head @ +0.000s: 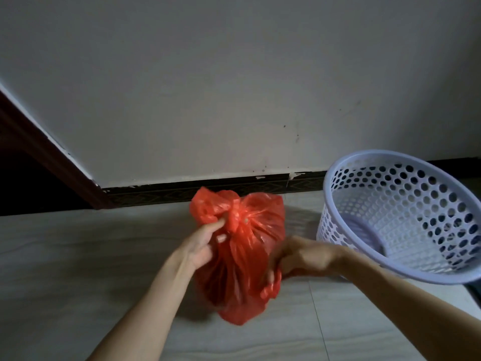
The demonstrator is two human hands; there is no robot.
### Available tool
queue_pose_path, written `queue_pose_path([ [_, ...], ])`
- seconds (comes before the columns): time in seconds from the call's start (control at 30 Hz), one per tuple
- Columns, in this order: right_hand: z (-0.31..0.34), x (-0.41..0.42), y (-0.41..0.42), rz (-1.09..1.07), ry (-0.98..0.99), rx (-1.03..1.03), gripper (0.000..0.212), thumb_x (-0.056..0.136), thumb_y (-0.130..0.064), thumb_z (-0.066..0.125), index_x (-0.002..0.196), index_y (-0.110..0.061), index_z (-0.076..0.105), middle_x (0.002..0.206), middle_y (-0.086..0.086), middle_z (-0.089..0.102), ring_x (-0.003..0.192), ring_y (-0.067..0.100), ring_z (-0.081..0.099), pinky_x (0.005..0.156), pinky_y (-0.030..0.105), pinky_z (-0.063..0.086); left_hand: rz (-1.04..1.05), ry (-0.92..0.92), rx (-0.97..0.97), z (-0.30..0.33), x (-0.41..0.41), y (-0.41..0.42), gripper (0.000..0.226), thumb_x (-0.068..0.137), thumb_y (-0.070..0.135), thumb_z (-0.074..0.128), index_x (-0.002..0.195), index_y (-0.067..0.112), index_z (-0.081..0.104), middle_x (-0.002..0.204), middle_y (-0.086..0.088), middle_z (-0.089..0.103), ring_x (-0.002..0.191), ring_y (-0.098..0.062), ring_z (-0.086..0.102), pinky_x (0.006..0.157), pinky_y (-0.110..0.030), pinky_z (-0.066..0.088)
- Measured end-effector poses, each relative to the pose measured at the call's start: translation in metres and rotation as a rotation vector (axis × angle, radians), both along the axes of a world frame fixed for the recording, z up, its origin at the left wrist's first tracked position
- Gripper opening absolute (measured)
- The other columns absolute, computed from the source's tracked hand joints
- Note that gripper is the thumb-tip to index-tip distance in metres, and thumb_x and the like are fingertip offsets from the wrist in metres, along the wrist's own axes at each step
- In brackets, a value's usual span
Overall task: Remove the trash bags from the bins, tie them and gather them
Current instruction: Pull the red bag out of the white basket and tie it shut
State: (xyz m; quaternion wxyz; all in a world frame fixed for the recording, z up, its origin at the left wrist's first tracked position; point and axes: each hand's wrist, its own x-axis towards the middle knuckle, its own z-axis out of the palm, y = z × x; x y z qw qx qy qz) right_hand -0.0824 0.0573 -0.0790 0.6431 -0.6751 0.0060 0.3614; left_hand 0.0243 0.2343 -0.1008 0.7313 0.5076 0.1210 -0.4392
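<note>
Red trash bag [242,256] held over the tiled floor [78,256], its neck knotted.

The left hand [200,246] pinches a bag ear by the knot; the right hand [299,256] has fingers curled round the other ear, lower down. A perforated lilac bin [400,214] stands tilted just to the right, near the wall [234,87].

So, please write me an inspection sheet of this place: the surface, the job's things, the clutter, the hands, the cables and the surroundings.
Surface: pale tiled floor, bare where visible.
Job's things: red trash bag, out of the bin, neck bunched into a knot; lavender perforated bin to its right, no bag in it.
Clutter: nothing seen.
Hands: left hand pinches a bag end beside the knot; right hand grips another bag end lower down.
Cables: nothing seen.
Surroundings: white wall with small marks, dark baseboard, dark door frame at left.
</note>
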Motion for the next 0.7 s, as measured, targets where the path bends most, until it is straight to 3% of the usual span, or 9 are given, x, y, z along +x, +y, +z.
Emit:
queue_pose_path([
  [0.07,-0.008,-0.002,0.0,0.089,0.086,-0.07,0.036,0.072,0.005,0.044,0.098,-0.002,0.069,0.08,-0.009,0.072,0.076,0.001,0.064,0.071,0.013,0.05,0.011,0.013,0.01,0.002,-0.003,-0.005,0.034,0.088,-0.005,0.045,0.063,0.002,0.066,0.053,-0.008,0.067,0.036,-0.008,0.057,0.041,-0.016,0.049],
  [0.13,-0.005,-0.001,-0.004,0.089,0.055,-0.221,0.036,0.083,0.007,0.046,0.113,-0.005,0.064,0.09,-0.008,0.068,0.078,-0.001,0.061,0.071,0.012,0.047,0.006,-0.065,0.082,0.007,-0.004,-0.004,0.027,0.081,-0.015,0.052,0.06,0.001,0.057,0.041,-0.001,0.059,0.028,-0.003,0.048,0.035,-0.013,0.042],
  [0.2,-0.003,0.004,-0.011,-0.079,-0.144,-0.374,0.029,0.083,0.006,0.051,0.103,-0.004,0.068,0.086,0.0,0.067,0.079,0.007,0.062,0.075,0.019,0.048,-0.101,-0.311,0.167,0.01,-0.003,-0.002,0.026,0.073,-0.015,0.06,0.064,0.007,0.051,0.038,0.005,0.055,0.031,0.003,0.046,0.038,-0.009,0.035],
  [0.3,0.001,0.013,-0.014,-0.46,-0.483,-0.641,0.027,0.078,0.006,0.045,0.089,-0.001,0.069,0.076,0.003,0.066,0.079,0.022,0.066,0.079,0.033,0.053,-0.369,-0.73,0.285,0.013,-0.001,0.0,0.017,0.076,0.007,0.063,0.073,0.018,0.049,0.061,0.009,0.056,0.05,0.007,0.049,0.055,-0.012,0.039],
  [0.37,-0.001,0.019,-0.012,-0.583,-0.627,-0.69,0.032,0.078,-0.004,0.04,0.098,-0.001,0.065,0.085,0.002,0.065,0.081,0.021,0.063,0.079,0.036,0.052,-0.556,-1.054,0.425,0.012,0.001,-0.001,0.013,0.069,0.025,0.063,0.073,0.024,0.051,0.073,0.007,0.056,0.065,-0.003,0.052,0.065,-0.024,0.042],
  [0.47,-0.008,0.023,-0.002,-0.534,-0.615,-0.603,0.04,0.082,-0.008,0.045,0.12,-0.005,0.056,0.112,0.009,0.065,0.103,0.021,0.061,0.091,0.035,0.047,-0.789,-1.346,0.612,0.017,-0.004,-0.004,0.022,0.074,0.019,0.064,0.074,0.031,0.046,0.077,0.008,0.059,0.073,-0.01,0.058,0.068,-0.023,0.037],
  [0.53,-0.018,0.022,0.003,-0.467,-0.534,-0.557,0.041,0.084,-0.013,0.05,0.123,0.0,0.053,0.122,0.013,0.061,0.115,0.022,0.056,0.099,0.033,0.044,-0.765,-1.508,0.695,0.023,-0.012,-0.004,0.023,0.076,0.011,0.06,0.08,0.03,0.049,0.078,0.01,0.058,0.081,-0.009,0.055,0.064,-0.018,0.029],
  [0.57,-0.024,0.019,0.004,-0.422,-0.5,-0.56,0.035,0.087,-0.011,0.052,0.118,0.005,0.055,0.118,0.015,0.062,0.113,0.025,0.057,0.095,0.032,0.045,-0.714,-1.585,0.707,0.022,-0.015,-0.001,0.025,0.075,0.005,0.055,0.082,0.028,0.052,0.081,0.01,0.06,0.087,-0.008,0.055,0.065,-0.018,0.029],
  [0.7,-0.038,0.006,0.009,-0.285,-0.499,-0.586,0.019,0.086,-0.004,0.054,0.095,0.006,0.066,0.09,0.007,0.065,0.081,0.006,0.055,0.07,0.012,0.039,-0.515,-1.617,0.743,0.009,-0.015,0.009,0.034,0.063,0.002,0.036,0.079,0.018,0.06,0.09,0.001,0.068,0.09,-0.024,0.064,0.071,-0.032,0.047],
])
